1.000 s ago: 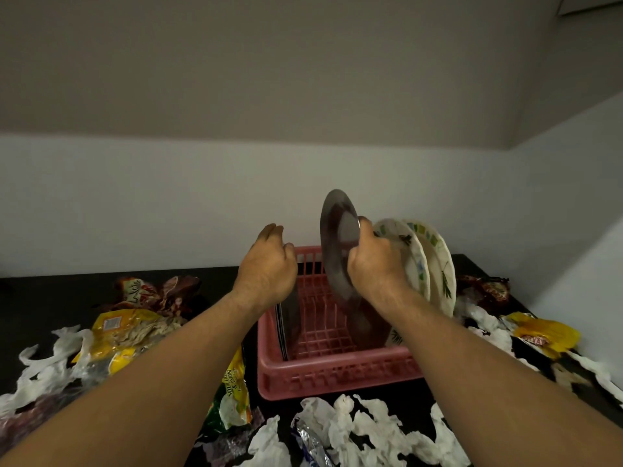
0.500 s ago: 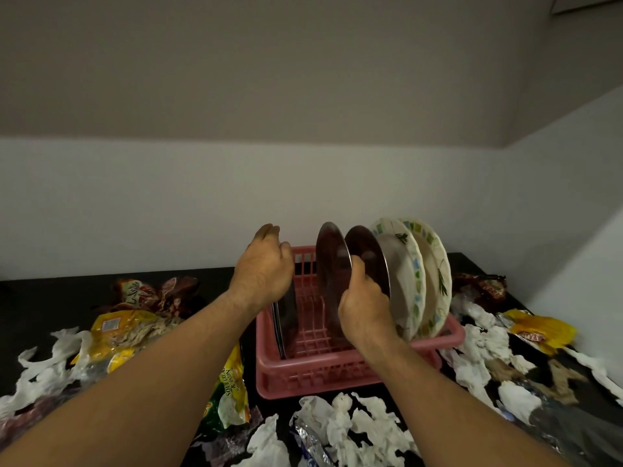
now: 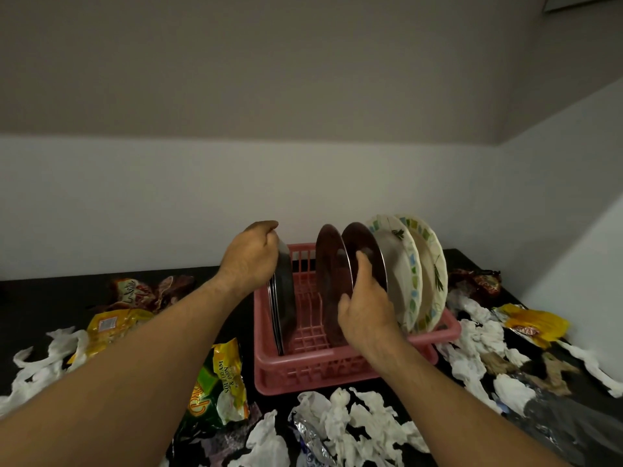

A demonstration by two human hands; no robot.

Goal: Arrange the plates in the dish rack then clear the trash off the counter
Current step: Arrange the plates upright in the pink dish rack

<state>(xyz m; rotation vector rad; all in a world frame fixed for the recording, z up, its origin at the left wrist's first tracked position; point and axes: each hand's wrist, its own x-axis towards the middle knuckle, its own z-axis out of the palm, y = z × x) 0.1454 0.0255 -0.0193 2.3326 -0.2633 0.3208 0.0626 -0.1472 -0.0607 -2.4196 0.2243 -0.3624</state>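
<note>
Your left hand [image 3: 249, 261] curls its fingers over the top rim of a stack of dark round metal plates [image 3: 286, 298] standing on edge at the left end of the pink plastic dish rack [image 3: 337, 372], which sits mid-frame on the black counter [image 3: 50, 298]. Your right hand [image 3: 364, 308] appears to pinch the near rim of a dark round steel plate [image 3: 369, 247], thumb to its left and fingers on its face, though the grip is partly hidden. A second dark upright plate [image 3: 328, 281] stands just left of it, and two white patterned plates [image 3: 401, 274] lean at the rack's right end. Crumpled white tissues [image 3: 340, 419] and a yellow-green chip bag [image 3: 219, 382] lie along the lower frame.
</note>
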